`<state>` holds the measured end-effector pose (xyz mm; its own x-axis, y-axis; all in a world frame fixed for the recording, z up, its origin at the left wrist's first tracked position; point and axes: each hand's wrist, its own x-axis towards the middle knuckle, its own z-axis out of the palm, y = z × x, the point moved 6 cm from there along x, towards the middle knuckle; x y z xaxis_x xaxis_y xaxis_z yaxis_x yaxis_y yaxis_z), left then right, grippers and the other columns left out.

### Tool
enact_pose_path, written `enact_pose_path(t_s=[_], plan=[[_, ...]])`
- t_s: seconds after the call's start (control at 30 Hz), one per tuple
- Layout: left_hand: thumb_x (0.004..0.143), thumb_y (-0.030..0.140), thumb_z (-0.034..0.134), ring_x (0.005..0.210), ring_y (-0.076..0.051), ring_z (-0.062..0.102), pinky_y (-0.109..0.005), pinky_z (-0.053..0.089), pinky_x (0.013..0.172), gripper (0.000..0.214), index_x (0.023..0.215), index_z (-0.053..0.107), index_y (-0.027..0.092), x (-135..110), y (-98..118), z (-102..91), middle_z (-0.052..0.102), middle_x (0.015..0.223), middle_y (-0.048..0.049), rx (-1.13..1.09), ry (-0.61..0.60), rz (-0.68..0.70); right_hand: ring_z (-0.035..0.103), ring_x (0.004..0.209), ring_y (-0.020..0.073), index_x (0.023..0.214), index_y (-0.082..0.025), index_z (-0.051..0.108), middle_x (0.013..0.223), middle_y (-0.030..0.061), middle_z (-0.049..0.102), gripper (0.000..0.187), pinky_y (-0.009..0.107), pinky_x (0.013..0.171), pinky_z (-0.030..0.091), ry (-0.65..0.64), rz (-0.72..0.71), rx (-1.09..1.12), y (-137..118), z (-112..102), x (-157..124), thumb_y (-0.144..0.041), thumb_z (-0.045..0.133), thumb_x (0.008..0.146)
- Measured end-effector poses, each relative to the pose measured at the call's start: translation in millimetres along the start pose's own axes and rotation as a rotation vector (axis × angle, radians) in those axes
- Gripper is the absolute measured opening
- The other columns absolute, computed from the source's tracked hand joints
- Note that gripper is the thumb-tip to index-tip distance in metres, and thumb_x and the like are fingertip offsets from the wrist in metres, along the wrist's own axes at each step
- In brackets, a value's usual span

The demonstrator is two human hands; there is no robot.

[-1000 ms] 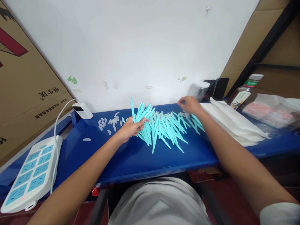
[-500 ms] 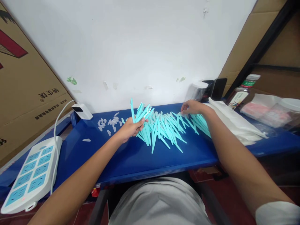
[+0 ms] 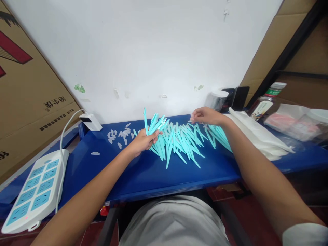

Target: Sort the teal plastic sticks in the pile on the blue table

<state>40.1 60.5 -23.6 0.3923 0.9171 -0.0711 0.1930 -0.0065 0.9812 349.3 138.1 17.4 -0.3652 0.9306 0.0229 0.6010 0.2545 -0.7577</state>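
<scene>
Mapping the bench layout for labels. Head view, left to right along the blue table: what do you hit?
power strip → white charger → small white pieces → left hand gripping a bundle of teal sticks → loose teal stick pile → stack of white bags → clear packets

Table (image 3: 143,174) spread across frame centre, backed by wall (image 3: 153,51). Pile of sticks (image 3: 184,140) heaped at table middle. Bundle of sticks (image 3: 155,124) clasped in left hand (image 3: 140,141) at pile's left edge. Right hand (image 3: 205,115) set over pile's upper right edge (grip not made out). Small pieces (image 3: 119,133) scattered left of pile, toward wall. Power strip (image 3: 33,191) laid at lower left, charger (image 3: 90,121) placed behind it by wall, cardboard box (image 3: 28,102) propped at far left. Stack of sheets (image 3: 253,133) laid right of pile. Canister (image 3: 217,99) and bottle (image 3: 266,99) stood behind stack, at right of frame.
</scene>
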Motion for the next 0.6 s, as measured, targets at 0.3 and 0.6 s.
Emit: enact_pose_path(t_s=[0.3,0.6], plan=[[0.091,0.064,0.071,0.045,-0.005,0.030,-0.024,0.021,0.044,0.051,0.100,0.071,0.013,1.3,-1.1,2.4,0.051,0.066,0.0024,-0.010,-0.003,0.006,0.071,0.076,0.0199,0.093,-0.017,0.073,0.091,0.0094,0.077,0.047,0.027,0.053,0.052,0.044,-0.232,0.470,-39.8,51.1,5.8,-0.051,0.094,0.069],[0.090,0.064,0.072,0.045,-0.005,0.029,-0.023,0.020,0.043,0.055,0.108,0.071,0.012,0.6,-2.5,4.9,0.050,0.066,0.0026,-0.010,-0.020,-0.017,0.070,0.070,0.0164,0.091,-0.016,0.073,0.095,0.0103,0.080,0.046,0.025,0.052,0.048,0.182,-0.216,0.526,-42.6,59.1,6.4,-0.048,0.096,0.068]])
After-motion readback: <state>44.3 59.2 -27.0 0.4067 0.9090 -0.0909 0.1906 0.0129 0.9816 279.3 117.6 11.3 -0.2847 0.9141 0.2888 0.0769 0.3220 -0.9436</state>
